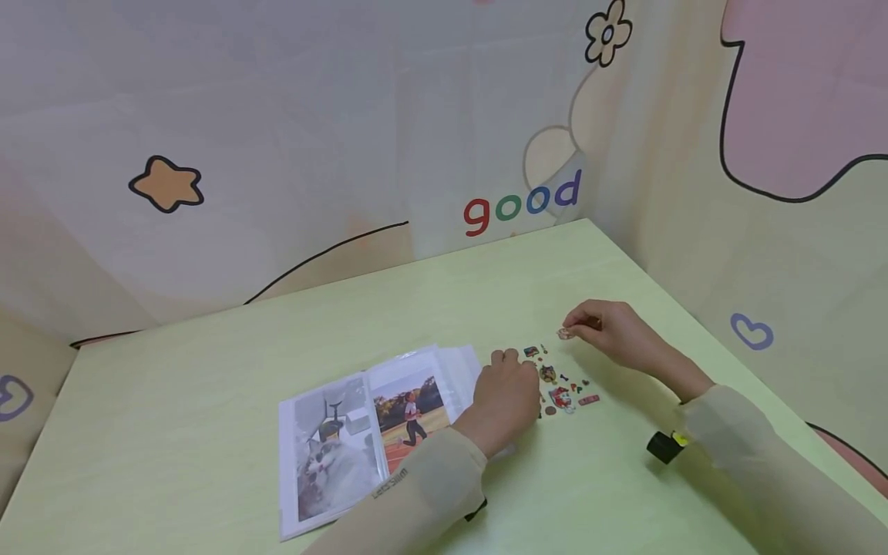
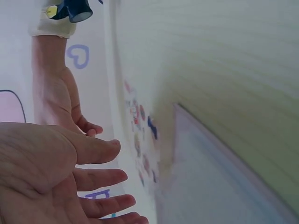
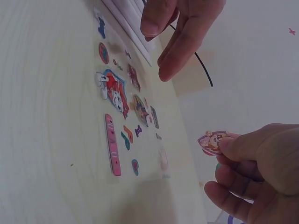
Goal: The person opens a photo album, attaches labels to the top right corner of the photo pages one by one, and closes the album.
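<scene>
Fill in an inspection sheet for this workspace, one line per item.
Surface: pale green table, with a small dark speck in the right wrist view.
Job's things: open photo album showing a cat photo and a runner photo; to its right, a sticker sheet, partly hidden by the left hand in the head view.
Clutter: nothing seen.
Hands: right hand pinches a small sticker above the table; left hand has extended fingers and holds nothing visible.
Cables: nothing seen.
Surroundings: printed backdrop with an orange star and the word "good".
</scene>
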`<state>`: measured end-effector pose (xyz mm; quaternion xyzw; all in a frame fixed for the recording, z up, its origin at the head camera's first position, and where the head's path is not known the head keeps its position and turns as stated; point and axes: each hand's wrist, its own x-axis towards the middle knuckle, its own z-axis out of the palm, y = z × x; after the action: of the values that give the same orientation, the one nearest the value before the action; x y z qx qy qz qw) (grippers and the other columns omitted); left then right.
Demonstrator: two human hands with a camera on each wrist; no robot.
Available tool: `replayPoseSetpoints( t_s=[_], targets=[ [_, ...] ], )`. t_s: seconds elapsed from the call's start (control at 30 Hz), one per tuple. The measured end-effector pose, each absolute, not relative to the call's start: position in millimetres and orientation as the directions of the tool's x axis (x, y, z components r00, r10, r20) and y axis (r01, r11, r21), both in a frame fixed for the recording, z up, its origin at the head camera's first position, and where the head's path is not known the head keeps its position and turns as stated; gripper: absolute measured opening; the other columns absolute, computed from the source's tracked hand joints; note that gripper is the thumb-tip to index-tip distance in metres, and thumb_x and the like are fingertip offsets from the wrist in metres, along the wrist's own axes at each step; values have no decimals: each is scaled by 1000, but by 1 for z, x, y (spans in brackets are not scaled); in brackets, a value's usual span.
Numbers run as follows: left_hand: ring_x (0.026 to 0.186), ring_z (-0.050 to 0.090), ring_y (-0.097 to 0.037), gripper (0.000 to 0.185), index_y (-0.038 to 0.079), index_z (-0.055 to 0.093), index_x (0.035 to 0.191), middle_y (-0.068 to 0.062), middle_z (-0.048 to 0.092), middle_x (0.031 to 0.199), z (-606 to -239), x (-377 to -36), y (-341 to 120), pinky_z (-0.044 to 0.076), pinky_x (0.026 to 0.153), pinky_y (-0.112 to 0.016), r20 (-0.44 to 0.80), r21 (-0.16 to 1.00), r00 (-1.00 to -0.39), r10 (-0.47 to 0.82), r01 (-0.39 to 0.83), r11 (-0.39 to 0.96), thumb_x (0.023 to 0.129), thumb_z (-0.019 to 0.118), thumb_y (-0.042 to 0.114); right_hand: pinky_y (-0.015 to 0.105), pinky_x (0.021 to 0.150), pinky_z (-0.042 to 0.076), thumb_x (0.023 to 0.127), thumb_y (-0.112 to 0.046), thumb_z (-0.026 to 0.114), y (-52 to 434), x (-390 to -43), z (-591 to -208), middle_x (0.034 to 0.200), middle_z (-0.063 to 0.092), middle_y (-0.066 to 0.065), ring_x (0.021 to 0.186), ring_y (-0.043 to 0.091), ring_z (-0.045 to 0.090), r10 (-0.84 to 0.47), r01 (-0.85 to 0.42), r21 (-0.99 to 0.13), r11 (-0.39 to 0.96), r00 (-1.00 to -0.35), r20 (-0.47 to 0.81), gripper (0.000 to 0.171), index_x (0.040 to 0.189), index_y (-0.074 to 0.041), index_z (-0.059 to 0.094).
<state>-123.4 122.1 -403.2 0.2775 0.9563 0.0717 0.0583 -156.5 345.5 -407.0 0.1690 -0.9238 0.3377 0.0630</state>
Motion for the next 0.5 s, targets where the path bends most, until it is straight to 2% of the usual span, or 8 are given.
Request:
replayPoseSetpoints(
  t_s=[0.27, 0.5],
  targets=[
    [119, 58, -28, 29, 7, 72, 122, -11, 63, 131, -392, -120, 101, 56, 90, -39, 8, 189, -836, 549, 540, 820, 102, 65, 27, 22, 73, 56, 94, 5, 71, 339, -157, -401, 94, 75, 7, 84, 25, 70, -305, -399, -598, 695, -917, 258, 8, 95, -2, 74],
    [128, 57, -32, 40, 5, 67, 134, -14, 62, 138, -385, -115, 74, 54, 97, -45, 137, 228, -830, 541, 558, 798, 100, 69, 25, 21, 72, 56, 95, 4, 70, 332, -155, -394, 94, 75, 8, 82, 27, 69, -308, -402, -612, 681, -916, 259, 8, 96, -3, 75]
  ],
)
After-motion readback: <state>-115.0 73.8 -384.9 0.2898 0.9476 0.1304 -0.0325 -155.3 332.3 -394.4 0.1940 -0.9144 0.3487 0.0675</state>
